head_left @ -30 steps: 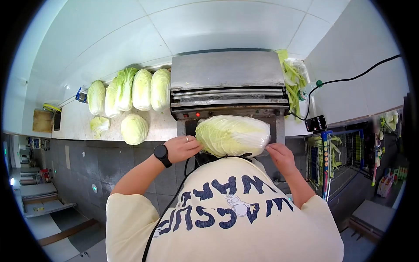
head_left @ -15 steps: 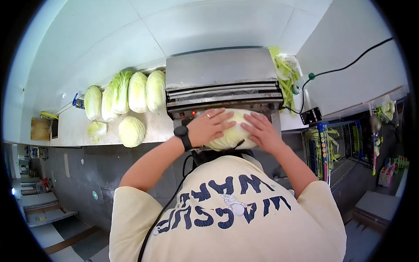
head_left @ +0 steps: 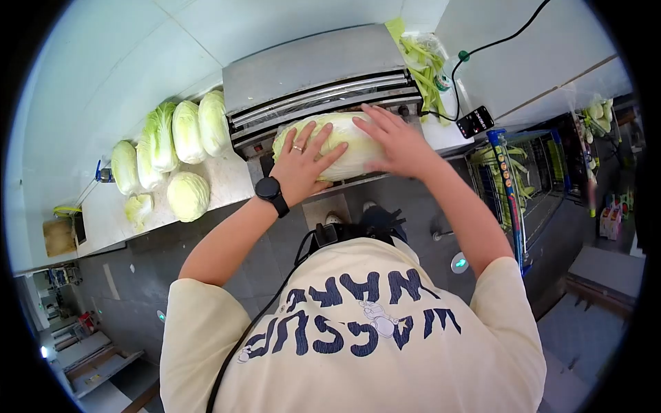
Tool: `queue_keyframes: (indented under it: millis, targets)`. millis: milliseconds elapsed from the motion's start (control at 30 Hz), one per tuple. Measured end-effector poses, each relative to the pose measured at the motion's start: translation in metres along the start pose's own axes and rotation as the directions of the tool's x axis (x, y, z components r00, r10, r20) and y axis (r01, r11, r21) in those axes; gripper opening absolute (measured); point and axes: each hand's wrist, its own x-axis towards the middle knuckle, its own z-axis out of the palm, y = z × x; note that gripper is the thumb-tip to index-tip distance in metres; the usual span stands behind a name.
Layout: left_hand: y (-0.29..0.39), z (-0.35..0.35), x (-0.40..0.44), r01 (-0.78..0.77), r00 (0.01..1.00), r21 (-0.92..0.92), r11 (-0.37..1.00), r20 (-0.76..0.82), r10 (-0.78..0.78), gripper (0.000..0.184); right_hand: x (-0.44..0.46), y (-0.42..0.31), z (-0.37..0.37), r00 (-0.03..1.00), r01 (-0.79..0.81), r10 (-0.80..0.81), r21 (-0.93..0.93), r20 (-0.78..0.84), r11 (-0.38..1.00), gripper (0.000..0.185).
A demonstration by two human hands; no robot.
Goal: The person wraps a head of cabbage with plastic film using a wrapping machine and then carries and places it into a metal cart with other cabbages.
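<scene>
Head view: both hands are on top of the big napa cabbage (head_left: 354,153), which lies lengthwise on the front part of the wrapping machine (head_left: 317,65), just before its metal bars (head_left: 320,96). Change since half a second ago: the hands were close together over its middle, now they're farther apart and more of the leaf shows between them. A second back they were at its two ends instead.

Left hand (head_left: 301,162): palm down, fingers fanned wide over the left end, not closed round anything. Right hand (head_left: 403,144): fingers loosely spread over the right end, thumb side blurred, so I can't tell how firm the contact is. I read it as smoothing or steadying, not lifting; the cabbage looks supported from below. Its surface seems shiny, likely clear film, but I can't trace an edge from here.

My view has also swung: the counter (head_left: 227,186) now slants, and a shoe (head_left: 334,218) shows beneath the machine's front. Row of whole cabbages (head_left: 213,124) still left of the machine, round cabbage (head_left: 188,197) and loose leaf (head_left: 138,209) nearer the edge. Trimmings (head_left: 423,65) and phone (head_left: 475,122) on the right side, cart (head_left: 520,165) beyond.
</scene>
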Motion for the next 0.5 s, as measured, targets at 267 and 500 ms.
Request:
queue_keyframes:
  millis: [267, 500]
  targets:
    - [-0.007, 0.011, -0.009, -0.038, 0.99, -0.055, 0.998, -0.137, 0.03, 0.094, -0.004, -0.006, 0.014, 1.0, 0.005, -0.007, -0.073, -0.016, 0.997, 0.117]
    - [0.005, -0.007, -0.026, 0.177, 0.954, -0.096, 0.98, -0.229, -0.194, 0.083, -0.007, -0.004, 0.016, 0.998, 0.007, -0.007, -0.002, -0.063, 1.0, 0.112]
